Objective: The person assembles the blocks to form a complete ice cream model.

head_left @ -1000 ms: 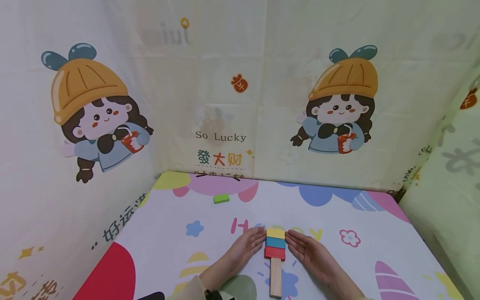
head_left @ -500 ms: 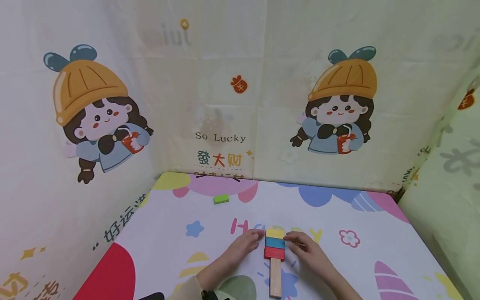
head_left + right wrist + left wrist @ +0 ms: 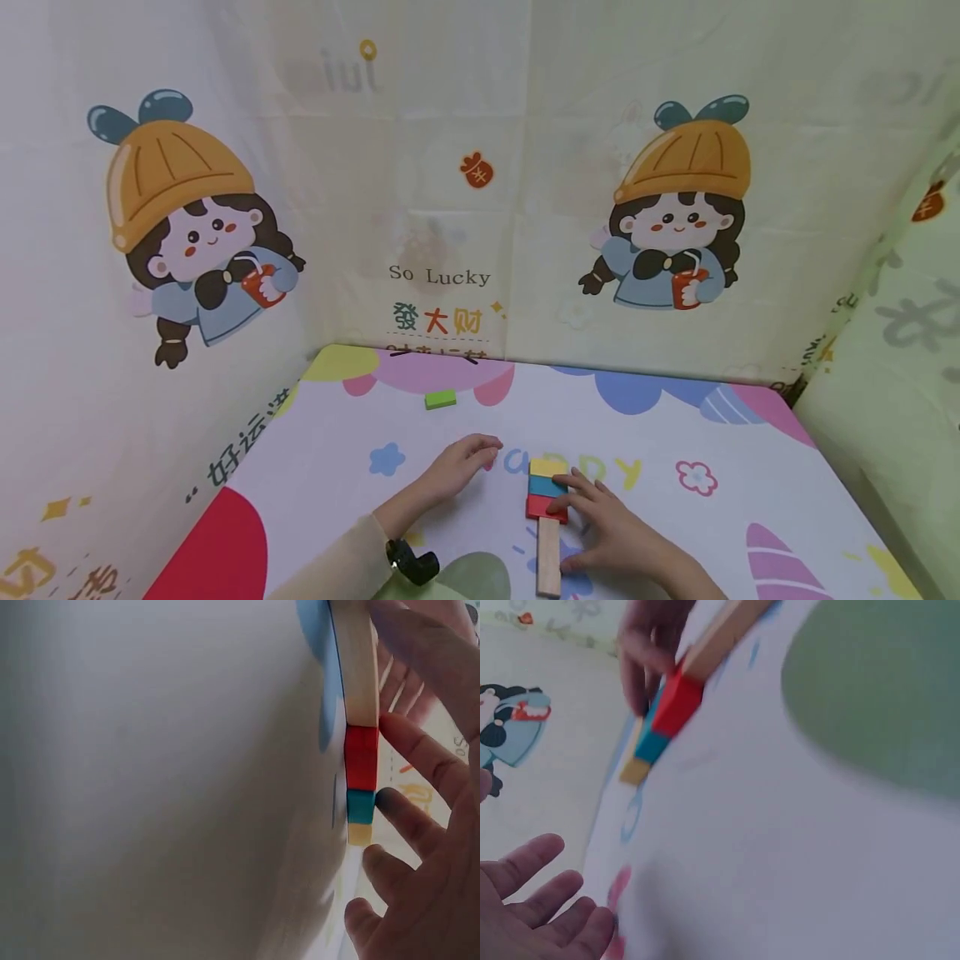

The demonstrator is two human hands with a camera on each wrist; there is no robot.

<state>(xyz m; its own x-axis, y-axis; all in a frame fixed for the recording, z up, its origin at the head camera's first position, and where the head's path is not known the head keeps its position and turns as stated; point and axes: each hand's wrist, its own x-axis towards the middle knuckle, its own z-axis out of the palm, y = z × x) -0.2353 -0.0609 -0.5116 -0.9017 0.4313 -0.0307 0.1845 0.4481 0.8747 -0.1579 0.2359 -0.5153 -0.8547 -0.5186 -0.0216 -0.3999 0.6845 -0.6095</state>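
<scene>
A yellow block [image 3: 547,467], a blue block [image 3: 542,486] and a red block [image 3: 537,507] lie in a row on the table. A long plain wooden block [image 3: 549,557] continues the row toward the person. My right hand [image 3: 611,533] spreads its fingers over the right side of this row. Its fingertips are right at the red and blue blocks, and its thumb is by the wooden one. To the left, apart from the blocks, my left hand [image 3: 456,468] hovers with relaxed fingers and holds nothing; the left wrist view shows its fingers [image 3: 544,859] loosely spread.
A small green block [image 3: 440,400] lies alone near the back of the table. The white tabletop [image 3: 337,467] carries printed shapes and letters. Printed cloth walls [image 3: 420,167] stand behind and at both sides. A black wrist device [image 3: 412,563] sits on the left sleeve.
My left hand has drawn away from the blocks to the left and back. My right hand has shifted from beside the row to over it, fingers spreading. The blocks stay in place.
</scene>
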